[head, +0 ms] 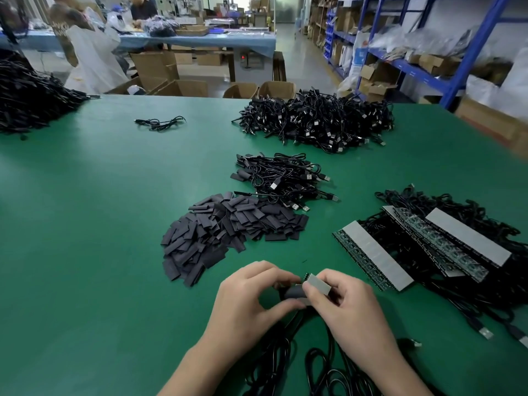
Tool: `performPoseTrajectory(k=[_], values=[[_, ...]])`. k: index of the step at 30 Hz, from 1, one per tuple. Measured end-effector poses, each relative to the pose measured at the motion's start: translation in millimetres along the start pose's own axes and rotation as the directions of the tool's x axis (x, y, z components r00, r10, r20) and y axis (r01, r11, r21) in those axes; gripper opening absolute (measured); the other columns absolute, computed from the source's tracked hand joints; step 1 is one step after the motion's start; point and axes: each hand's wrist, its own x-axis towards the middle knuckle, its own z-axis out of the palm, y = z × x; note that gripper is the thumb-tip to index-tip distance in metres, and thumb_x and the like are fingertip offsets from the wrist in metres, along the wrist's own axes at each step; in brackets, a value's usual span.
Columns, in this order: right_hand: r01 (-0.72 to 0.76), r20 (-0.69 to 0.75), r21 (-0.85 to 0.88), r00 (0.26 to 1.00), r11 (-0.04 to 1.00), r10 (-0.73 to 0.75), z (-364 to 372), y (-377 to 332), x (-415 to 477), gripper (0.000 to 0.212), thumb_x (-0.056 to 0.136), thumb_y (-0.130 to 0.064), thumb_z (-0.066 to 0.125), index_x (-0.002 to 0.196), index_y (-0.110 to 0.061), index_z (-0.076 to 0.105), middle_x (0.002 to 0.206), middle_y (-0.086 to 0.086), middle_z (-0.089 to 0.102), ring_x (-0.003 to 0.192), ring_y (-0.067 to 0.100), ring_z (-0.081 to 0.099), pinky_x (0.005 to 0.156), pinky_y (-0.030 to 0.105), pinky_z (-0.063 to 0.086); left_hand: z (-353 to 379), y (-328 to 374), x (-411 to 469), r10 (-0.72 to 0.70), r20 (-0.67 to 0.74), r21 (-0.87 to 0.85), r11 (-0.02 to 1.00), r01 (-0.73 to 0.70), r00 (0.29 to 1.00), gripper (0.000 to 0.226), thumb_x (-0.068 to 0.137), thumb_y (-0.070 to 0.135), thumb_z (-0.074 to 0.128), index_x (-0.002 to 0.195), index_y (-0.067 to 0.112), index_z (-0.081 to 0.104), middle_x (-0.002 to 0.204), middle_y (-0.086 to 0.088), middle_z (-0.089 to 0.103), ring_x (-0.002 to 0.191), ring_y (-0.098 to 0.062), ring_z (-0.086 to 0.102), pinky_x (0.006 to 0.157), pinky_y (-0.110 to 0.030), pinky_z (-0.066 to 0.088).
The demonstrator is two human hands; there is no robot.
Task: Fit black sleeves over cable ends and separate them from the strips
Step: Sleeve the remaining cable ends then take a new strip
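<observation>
Low in the middle of the green table [100, 224], my left hand [251, 298] pinches a black sleeve [294, 292] between thumb and fingers. My right hand [345, 307] grips a short grey-backed strip [317, 284] right beside the sleeve, the two touching. Black cables [288, 347] trail from under both hands toward me. A heap of loose black sleeves [225, 230] lies just beyond my left hand. Longer strips [374, 255] with cables attached lie to the right.
A pile of USB cables with sleeves [285, 178] sits mid-table, a bigger cable pile [317, 121] behind it, one loose cable [160, 123] at far left-centre, and a black heap [31, 98] at the far left. Cardboard boxes, blue shelving and another person stand beyond the table.
</observation>
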Motion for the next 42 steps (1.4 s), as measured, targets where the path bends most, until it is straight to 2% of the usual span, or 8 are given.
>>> performPoseTrajectory(k=[2, 7, 11, 17, 27, 31, 36, 42], values=[[0.008, 0.007, 0.01, 1.0, 1.0, -0.008, -2.4, 0.7, 1.0, 0.026, 0.091, -0.045, 0.064, 0.082, -0.023, 0.073, 0.065, 0.007, 0.062, 0.059, 0.016, 0.048, 0.056, 0.036, 0.038, 0.0, 0.1, 0.4, -0.012, -0.012, -0.026, 1.0, 0.012, 1.0, 0.021, 0.082, 0.043, 0.082, 0.099, 0.031, 0.078, 0.093, 0.018, 0.07, 0.09, -0.005, 0.068, 0.079, -0.029, 0.055], [-0.073, 0.118, 0.232, 0.992, 0.97, 0.047, -9.8, 1.5, 3.9, 0.026, 0.097, -0.038, 0.068, 0.083, -0.017, 0.072, 0.05, -0.02, 0.043, 0.044, 0.0, 0.038, 0.048, 0.01, 0.029, -1.6, -0.3, 4.0, -0.119, -0.012, -0.213, 0.97, 0.114, 0.993, 0.02, 0.078, 0.032, 0.086, 0.097, 0.029, 0.081, 0.094, 0.02, 0.075, 0.092, -0.008, 0.071, 0.079, -0.022, 0.052], [-0.159, 0.186, 0.345, 0.978, 0.925, 0.098, -13.2, -0.8, 4.5, 0.029, 0.08, -0.044, 0.07, 0.088, -0.017, 0.075, 0.05, -0.011, 0.031, 0.042, 0.005, 0.023, 0.043, 0.014, 0.021, -0.6, -0.1, 4.1, -0.155, 0.03, -0.299, 0.941, 0.157, 0.987, 0.02, 0.078, 0.034, 0.085, 0.097, 0.033, 0.081, 0.095, 0.019, 0.076, 0.094, -0.011, 0.072, 0.08, -0.019, 0.049], [-0.231, 0.235, 0.403, 0.961, 0.886, 0.143, -15.2, -2.4, 4.0, 0.028, 0.079, -0.034, 0.075, 0.088, -0.008, 0.074, 0.05, -0.004, 0.028, 0.041, 0.006, 0.019, 0.04, 0.015, 0.019, 0.6, 2.7, 3.9, -0.156, 0.063, -0.331, 0.929, 0.168, 0.986, 0.022, 0.075, 0.028, 0.089, 0.096, 0.024, 0.083, 0.093, 0.011, 0.073, 0.088, -0.012, 0.068, 0.076, -0.012, 0.045], [-0.254, 0.265, 0.41, 0.952, 0.876, 0.153, -17.0, 1.6, 4.3, 0.024, 0.08, -0.034, 0.075, 0.088, -0.012, 0.075, 0.05, -0.001, 0.028, 0.043, 0.01, 0.018, 0.052, 0.031, 0.013, -0.6, 5.0, 3.1, -0.201, 0.144, -0.43, 0.869, 0.244, 0.969, 0.021, 0.076, 0.023, 0.089, 0.097, 0.023, 0.084, 0.091, 0.004, 0.073, 0.079, -0.016, 0.067, 0.072, -0.025, 0.051], [-0.253, 0.288, 0.407, 0.947, 0.878, 0.139, -17.5, 3.9, 4.8, 0.021, 0.085, -0.035, 0.081, 0.087, -0.015, 0.075, 0.05, -0.002, 0.028, 0.043, 0.009, 0.019, 0.043, 0.019, 0.019, -0.1, 4.8, 3.2, -0.2, 0.135, -0.422, 0.875, 0.239, 0.97, 0.018, 0.079, 0.026, 0.087, 0.097, 0.025, 0.084, 0.092, 0.005, 0.075, 0.084, -0.017, 0.07, 0.072, -0.023, 0.051], [-0.225, 0.283, 0.393, 0.952, 0.891, 0.116, -16.4, 10.0, 6.7, 0.028, 0.083, -0.044, 0.075, 0.084, -0.016, 0.074, 0.048, -0.003, 0.03, 0.043, 0.011, 0.019, 0.054, 0.03, 0.02, 0.7, 4.5, 3.1, -0.201, 0.132, -0.414, 0.879, 0.238, 0.971, 0.018, 0.078, 0.025, 0.088, 0.096, 0.024, 0.084, 0.092, 0.004, 0.076, 0.085, -0.018, 0.07, 0.071, -0.024, 0.051], [-0.232, 0.297, 0.375, 0.947, 0.898, 0.121, -16.6, 12.9, 6.6, 0.041, 0.079, -0.048, 0.077, 0.085, -0.008, 0.071, 0.048, -0.003, 0.03, 0.042, 0.01, 0.02, 0.044, 0.021, 0.019, 0.2, 4.4, 2.1, -0.199, 0.14, -0.421, 0.875, 0.241, 0.97, 0.018, 0.077, 0.027, 0.088, 0.094, 0.024, 0.084, 0.091, 0.003, 0.076, 0.084, -0.018, 0.07, 0.07, -0.029, 0.052]])
